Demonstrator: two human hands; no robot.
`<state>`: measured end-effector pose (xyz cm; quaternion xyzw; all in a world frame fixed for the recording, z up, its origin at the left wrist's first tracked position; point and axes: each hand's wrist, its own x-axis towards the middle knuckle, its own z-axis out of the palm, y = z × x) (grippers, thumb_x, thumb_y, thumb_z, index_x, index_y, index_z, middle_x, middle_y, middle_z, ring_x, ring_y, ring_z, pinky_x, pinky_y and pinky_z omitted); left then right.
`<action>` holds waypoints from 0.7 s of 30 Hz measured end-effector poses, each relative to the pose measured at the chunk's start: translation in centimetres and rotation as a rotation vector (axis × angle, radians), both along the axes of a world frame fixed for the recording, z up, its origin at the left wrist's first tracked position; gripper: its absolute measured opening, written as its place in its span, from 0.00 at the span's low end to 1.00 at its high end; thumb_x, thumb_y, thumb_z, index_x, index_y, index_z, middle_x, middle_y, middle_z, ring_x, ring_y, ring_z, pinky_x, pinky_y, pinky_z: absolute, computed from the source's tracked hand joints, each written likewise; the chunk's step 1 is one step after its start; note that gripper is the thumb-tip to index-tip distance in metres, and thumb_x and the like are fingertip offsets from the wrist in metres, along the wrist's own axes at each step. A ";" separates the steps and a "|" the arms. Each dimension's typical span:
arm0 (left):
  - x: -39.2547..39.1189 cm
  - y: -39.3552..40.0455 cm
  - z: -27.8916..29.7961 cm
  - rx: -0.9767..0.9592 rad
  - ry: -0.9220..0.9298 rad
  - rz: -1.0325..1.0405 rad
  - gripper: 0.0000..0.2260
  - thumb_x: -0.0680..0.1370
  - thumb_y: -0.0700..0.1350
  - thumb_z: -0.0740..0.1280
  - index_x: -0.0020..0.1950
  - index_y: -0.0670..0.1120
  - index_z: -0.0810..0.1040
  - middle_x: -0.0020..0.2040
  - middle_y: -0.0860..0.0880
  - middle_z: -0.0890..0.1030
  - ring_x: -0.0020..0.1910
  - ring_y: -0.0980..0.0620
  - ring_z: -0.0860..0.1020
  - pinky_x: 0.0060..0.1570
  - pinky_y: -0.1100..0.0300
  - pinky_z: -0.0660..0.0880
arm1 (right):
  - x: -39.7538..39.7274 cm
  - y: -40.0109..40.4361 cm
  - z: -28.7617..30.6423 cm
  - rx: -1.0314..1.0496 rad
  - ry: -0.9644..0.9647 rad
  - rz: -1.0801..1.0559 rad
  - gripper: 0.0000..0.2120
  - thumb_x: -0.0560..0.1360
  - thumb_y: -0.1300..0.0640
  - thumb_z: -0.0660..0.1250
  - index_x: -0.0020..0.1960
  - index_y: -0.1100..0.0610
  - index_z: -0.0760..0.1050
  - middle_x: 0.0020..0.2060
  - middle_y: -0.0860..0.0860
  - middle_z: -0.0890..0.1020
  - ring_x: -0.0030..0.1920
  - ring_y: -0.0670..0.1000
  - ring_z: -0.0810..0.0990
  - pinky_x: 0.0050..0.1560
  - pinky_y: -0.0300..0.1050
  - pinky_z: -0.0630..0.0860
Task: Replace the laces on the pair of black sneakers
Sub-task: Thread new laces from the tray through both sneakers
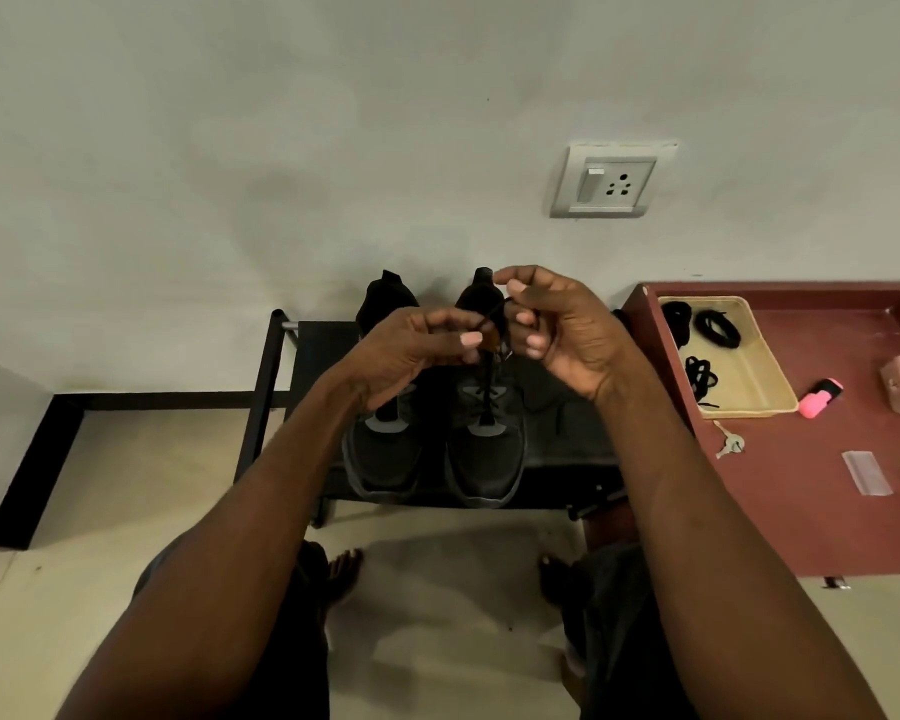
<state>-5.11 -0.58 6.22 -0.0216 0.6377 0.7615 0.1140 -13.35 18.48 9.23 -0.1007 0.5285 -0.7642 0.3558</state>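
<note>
Holding the black lace (491,324) between both hands, you are working just above the right-side sneaker (484,449), which stands beside the other sneaker (383,449) on the low black rack (567,459). Your left hand (411,350) has the fingers curled and the grip is narrow, pinching the lace near a small brown piece that I cannot identify. Your right hand (557,330) also closes its grip on the lace, thumb and forefinger lifted, just beside the left grip. Below the two grips the lace runs down into the eyelets of the shoe.

Several things could go wrong from here, in my judgement. If you pull upward too hard while the lace is tight in the eyelets, the sneaker can lift or tip off the rack, because neither hand steadies it. If the two grips pull against each other, a knot may tighten instead of opening. The lace can also slip from the narrow pinch and fall back under the grips.

The spare laces (716,328) wait in the tan tray (770,376) on the red table (801,511), well to the right of your right grip; reaching for them while one grip keeps the old lace could drag the shoe sideways
</note>
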 end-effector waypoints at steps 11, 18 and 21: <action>-0.2 -1.8 -2.4 -1.094 -0.002 0.484 0.22 0.73 0.40 0.70 0.68 0.45 0.77 0.69 0.42 0.71 0.69 0.42 0.69 0.69 0.49 0.70 | -1.1 1.7 -2.0 0.698 0.248 0.021 0.07 0.77 0.66 0.62 0.52 0.59 0.75 0.33 0.50 0.78 0.25 0.44 0.68 0.25 0.37 0.60; -0.1 1.3 -1.8 -0.551 -0.009 0.027 0.06 0.79 0.43 0.70 0.54 0.45 0.83 0.42 0.47 0.85 0.39 0.55 0.82 0.45 0.64 0.78 | -0.6 -0.6 -2.8 0.648 0.235 0.079 0.05 0.78 0.57 0.70 0.49 0.57 0.75 0.31 0.50 0.79 0.24 0.45 0.69 0.24 0.37 0.61; -0.6 0.1 -2.0 -0.573 -0.075 0.292 0.05 0.81 0.44 0.68 0.50 0.45 0.83 0.37 0.48 0.82 0.30 0.57 0.75 0.32 0.66 0.72 | -1.4 0.4 -3.0 0.683 0.238 0.018 0.01 0.78 0.61 0.68 0.48 0.59 0.77 0.32 0.51 0.79 0.26 0.44 0.71 0.25 0.36 0.65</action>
